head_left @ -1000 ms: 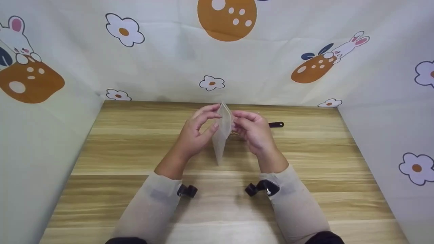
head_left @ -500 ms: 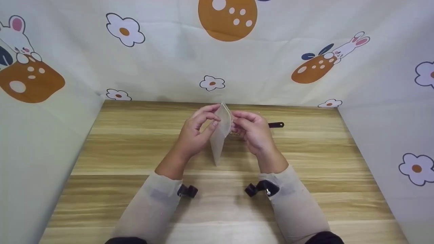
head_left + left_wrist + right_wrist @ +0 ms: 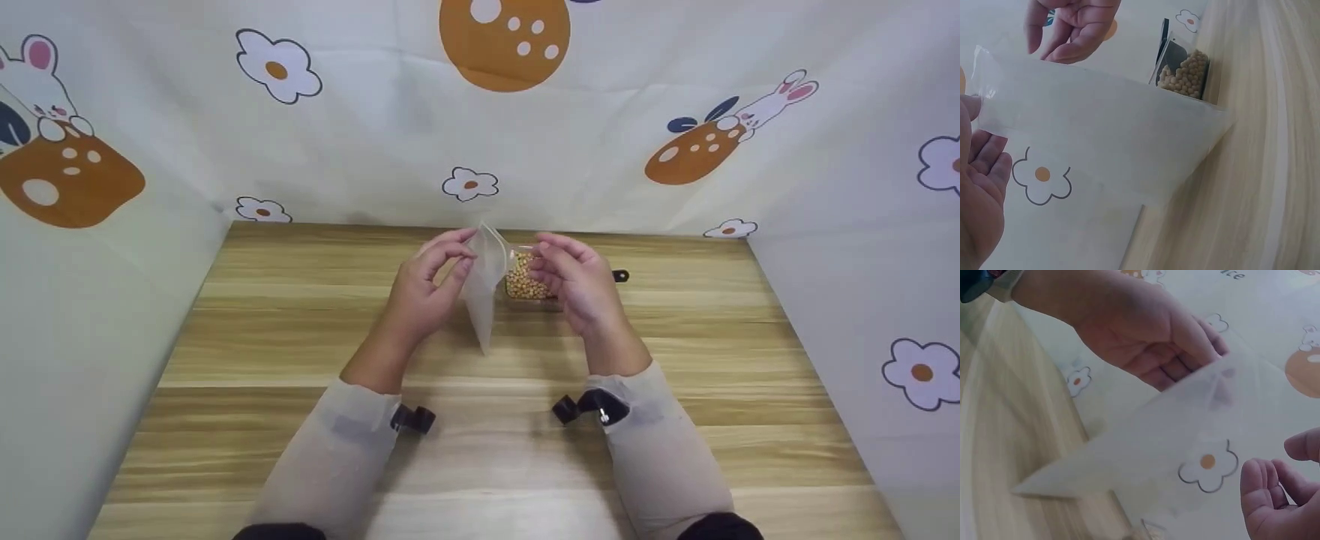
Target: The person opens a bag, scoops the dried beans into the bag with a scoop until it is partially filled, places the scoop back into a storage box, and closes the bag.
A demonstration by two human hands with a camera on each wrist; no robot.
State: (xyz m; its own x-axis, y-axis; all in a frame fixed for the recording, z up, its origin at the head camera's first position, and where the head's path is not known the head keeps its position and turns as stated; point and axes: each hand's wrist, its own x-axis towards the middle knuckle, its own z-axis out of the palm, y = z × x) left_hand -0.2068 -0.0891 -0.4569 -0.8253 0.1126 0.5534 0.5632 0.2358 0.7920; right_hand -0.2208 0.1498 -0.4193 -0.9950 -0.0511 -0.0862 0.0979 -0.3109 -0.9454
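Note:
A translucent frosted zip bag (image 3: pixel 481 300) hangs in the middle of the head view, its mouth spread a little apart at the top. My left hand (image 3: pixel 424 289) pinches its upper left edge between thumb and fingers. In the right wrist view, the left fingertips show through the bag's (image 3: pixel 1129 444) thin film. My right hand (image 3: pixel 585 289) is beside the mouth with bent fingers, apart from the bag and holding nothing. Behind that hand, a clear box (image 3: pixel 534 301) of round yellow soybeans (image 3: pixel 523 279) stands on the table, partly hidden.
A black handle end (image 3: pixel 621 276) with a hole pokes out right of the box. The wood-grain table (image 3: pixel 480 450) ends at a pale curtain (image 3: pixel 360 135) printed with flowers and rabbits, which also lines both sides.
The right hand has let go of the bag and moved right, uncovering the soybeans. The left hand has shifted slightly left with the bag, whose mouth stands wider.

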